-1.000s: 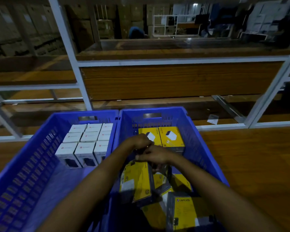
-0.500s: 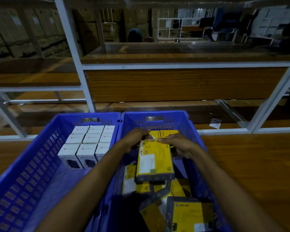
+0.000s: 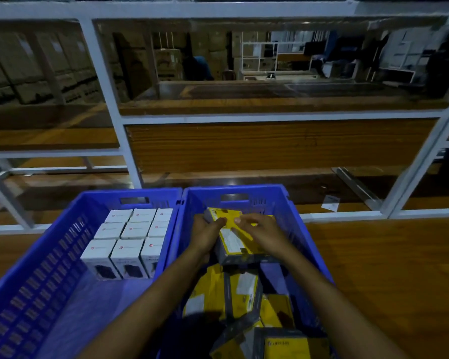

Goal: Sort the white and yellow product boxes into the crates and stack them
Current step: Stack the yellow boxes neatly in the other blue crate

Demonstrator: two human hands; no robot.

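My left hand (image 3: 207, 233) and right hand (image 3: 262, 230) both grip one yellow box (image 3: 235, 244), low at the right crate's (image 3: 292, 203) far end.

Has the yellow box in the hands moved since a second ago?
Yes. The yellow box, with the left hand and right hand on it, has moved away from the person, toward the far wall of the right crate.
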